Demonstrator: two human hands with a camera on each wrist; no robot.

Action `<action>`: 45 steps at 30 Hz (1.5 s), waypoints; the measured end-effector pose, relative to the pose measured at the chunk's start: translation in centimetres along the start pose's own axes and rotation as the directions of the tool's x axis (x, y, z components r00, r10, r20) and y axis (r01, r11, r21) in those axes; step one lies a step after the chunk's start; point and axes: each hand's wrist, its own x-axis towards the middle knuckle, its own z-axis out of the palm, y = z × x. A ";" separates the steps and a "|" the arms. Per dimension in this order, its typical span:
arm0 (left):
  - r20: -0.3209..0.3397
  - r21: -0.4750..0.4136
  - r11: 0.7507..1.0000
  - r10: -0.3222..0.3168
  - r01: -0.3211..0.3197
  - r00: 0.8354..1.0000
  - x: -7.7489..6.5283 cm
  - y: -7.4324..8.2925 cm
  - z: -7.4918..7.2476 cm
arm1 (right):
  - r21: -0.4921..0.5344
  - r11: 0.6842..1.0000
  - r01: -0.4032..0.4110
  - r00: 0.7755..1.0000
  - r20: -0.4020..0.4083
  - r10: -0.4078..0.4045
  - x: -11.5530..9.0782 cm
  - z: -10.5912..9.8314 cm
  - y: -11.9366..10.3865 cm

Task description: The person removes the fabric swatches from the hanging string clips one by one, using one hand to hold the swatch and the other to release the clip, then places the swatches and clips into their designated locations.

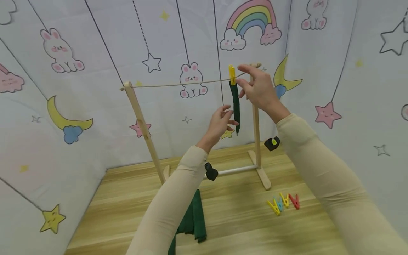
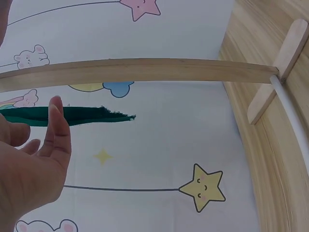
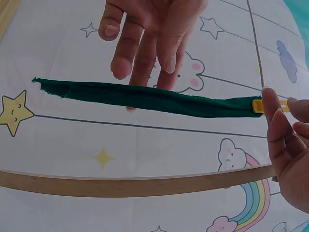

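Note:
A narrow, folded dark green cloth (image 1: 236, 106) hangs from the string (image 1: 178, 84), clipped at its top by a yellow clothespin (image 1: 232, 74). Just right of the clothespin is my right hand (image 1: 259, 88), thumb and forefinger spread apart beside it. In the right wrist view those fingers overlap the end of the clothespin (image 3: 258, 106). Lower down, my left hand (image 1: 220, 122) is by the cloth's lower half with loosely bent fingers. Its fingers cross the cloth (image 2: 91, 115) in the left wrist view, and the cloth's frayed lower end hangs free.
The string runs between two wooden posts (image 1: 141, 124) of a stand, joined low down by a white rod (image 1: 237, 170). More green cloth (image 1: 198, 216) lies on the wooden table (image 1: 236, 226), partly behind my left sleeve. Several coloured clothespins (image 1: 273, 206) lie at right.

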 end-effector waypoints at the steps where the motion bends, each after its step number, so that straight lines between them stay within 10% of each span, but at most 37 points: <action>1: 0.002 -0.012 1.000 -0.002 0.002 1.000 0.1 0.1 0.0 | -0.005 1.000 -0.003 1.000 0.014 0.003 0.2 0.1 0.1; 12: 0.052 -0.213 0.976 -0.026 0.036 0.998 0.6 0.2 0.3 | 0.092 0.993 -0.074 0.991 0.115 0.063 1.9 0.9 -0.3; 23: 0.076 -0.229 0.972 -0.033 0.049 0.997 0.9 0.9 0.5 | 0.169 0.967 -0.190 0.978 0.122 0.171 2.6 0.5 -0.7; 45: 0.122 -0.274 0.960 -0.021 0.054 0.992 0.6 1.6 1.4 | 0.226 0.962 -0.151 0.986 0.100 0.131 2.8 0.5 -0.9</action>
